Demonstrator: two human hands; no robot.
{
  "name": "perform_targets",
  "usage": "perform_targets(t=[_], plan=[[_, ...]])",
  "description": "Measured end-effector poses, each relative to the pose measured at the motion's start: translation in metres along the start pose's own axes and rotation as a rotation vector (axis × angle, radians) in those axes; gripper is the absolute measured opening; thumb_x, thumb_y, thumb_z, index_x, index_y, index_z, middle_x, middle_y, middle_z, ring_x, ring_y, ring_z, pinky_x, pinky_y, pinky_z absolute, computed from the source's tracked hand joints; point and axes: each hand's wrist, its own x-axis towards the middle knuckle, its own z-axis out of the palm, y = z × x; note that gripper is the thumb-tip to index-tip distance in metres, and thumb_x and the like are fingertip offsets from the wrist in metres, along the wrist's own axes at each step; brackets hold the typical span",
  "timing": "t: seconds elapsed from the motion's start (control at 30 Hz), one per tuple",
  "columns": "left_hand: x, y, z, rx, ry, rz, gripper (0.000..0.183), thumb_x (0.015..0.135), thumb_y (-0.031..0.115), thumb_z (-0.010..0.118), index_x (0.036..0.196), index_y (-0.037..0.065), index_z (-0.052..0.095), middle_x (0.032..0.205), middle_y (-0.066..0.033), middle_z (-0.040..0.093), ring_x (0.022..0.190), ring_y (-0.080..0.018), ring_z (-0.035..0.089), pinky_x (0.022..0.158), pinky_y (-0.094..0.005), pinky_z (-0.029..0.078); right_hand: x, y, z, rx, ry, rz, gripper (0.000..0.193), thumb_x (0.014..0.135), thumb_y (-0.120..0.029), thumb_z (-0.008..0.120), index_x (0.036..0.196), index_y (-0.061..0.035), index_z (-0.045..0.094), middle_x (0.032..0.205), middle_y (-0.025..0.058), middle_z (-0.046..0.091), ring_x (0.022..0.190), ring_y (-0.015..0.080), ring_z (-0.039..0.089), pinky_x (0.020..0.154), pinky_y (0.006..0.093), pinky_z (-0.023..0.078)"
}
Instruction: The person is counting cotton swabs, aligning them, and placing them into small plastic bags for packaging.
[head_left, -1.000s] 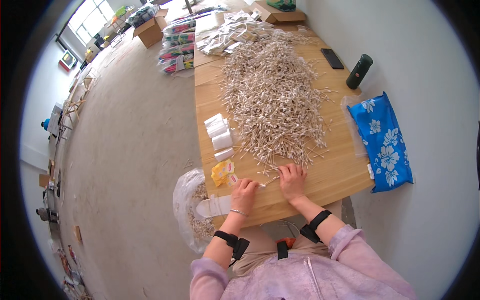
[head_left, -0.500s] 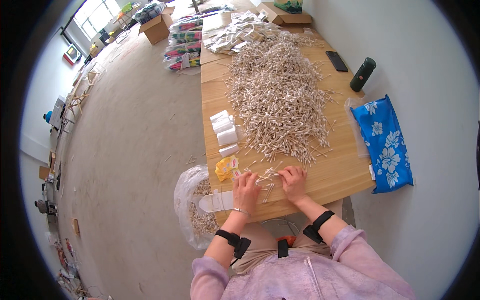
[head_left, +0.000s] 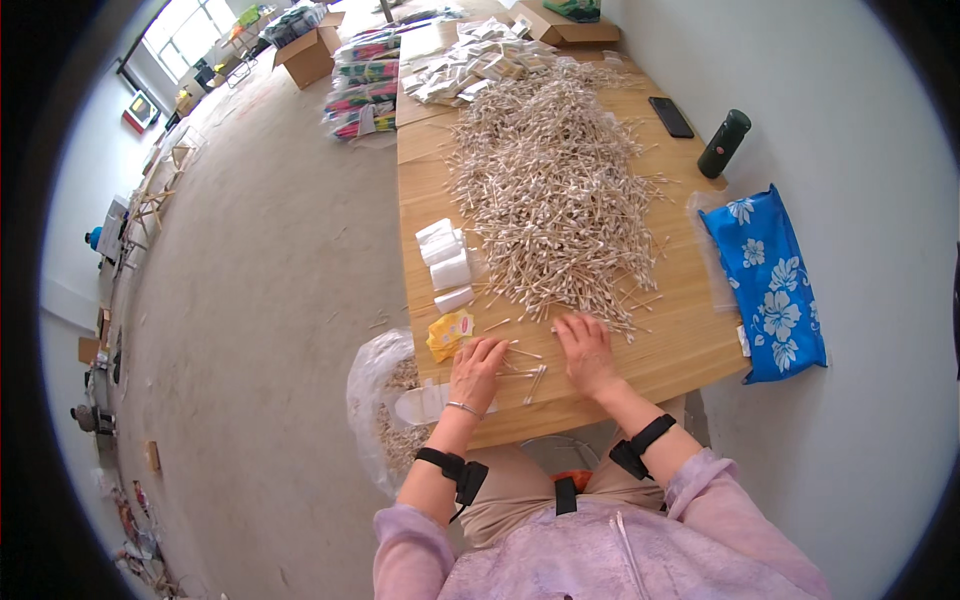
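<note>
My left hand [head_left: 478,371] rests low over the table beside yellow printed cards [head_left: 450,334]. Its fingers are bent together, and whatever lies under them is hidden. Just right of it are a few loose cotton swabs [head_left: 536,384], some with ends near the fingertips. My right hand [head_left: 587,352] is open, its fingers reaching forward to the near edge of a large heap of cotton swabs [head_left: 560,190]. Beneath the left wrist lies a clear plastic strip or bag [head_left: 421,404] at the table edge.
Small white packs [head_left: 450,269] lie left of the heap. A swab-filled plastic bag [head_left: 365,390] hangs by the left edge. To the right are a blue floral pouch [head_left: 768,260], a dark green bottle [head_left: 724,143] and a phone [head_left: 671,117]. Filled packets [head_left: 480,62] lie beyond.
My hands have moved apart: the left went slightly left, the right forward to the heap's edge. The loose swabs between them now lie more exposed, and the yellow cards look less spread.
</note>
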Motion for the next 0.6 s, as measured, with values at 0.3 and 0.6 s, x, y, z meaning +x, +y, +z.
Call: perform_targets(t=[0.3, 0.6], plan=[[-0.012, 0.012, 0.023, -0.079, 0.127, -0.089, 0.017, 0.078, 0.011, 0.065, 0.095, 0.010, 0.067, 0.092, -0.0031, 0.063, 0.095, -0.0240, 0.055, 0.085, -0.0374, 0.042, 0.008, 0.032, 0.011, 0.046, 0.075, 0.086, 0.011, 0.077, -0.013, 0.061, 0.086, -0.0141, 0.068, 0.094, -0.0001, 0.058, 0.099, 0.0211, 0.050, 0.090, 0.0374, 0.035], [-0.029, 0.062, 0.018, -0.185, 0.191, -0.199, 0.032, 0.077, 0.012, 0.068, 0.107, 0.007, 0.063, 0.107, -0.0093, 0.058, 0.103, -0.0300, 0.051, 0.094, -0.0399, 0.038, 0.022, 0.029, 0.013, -0.004, 0.095, 0.077, 0.006, 0.078, -0.021, 0.063, 0.080, -0.0171, 0.068, 0.087, -0.0014, 0.058, 0.094, 0.0200, 0.051, 0.087, 0.0368, 0.036]])
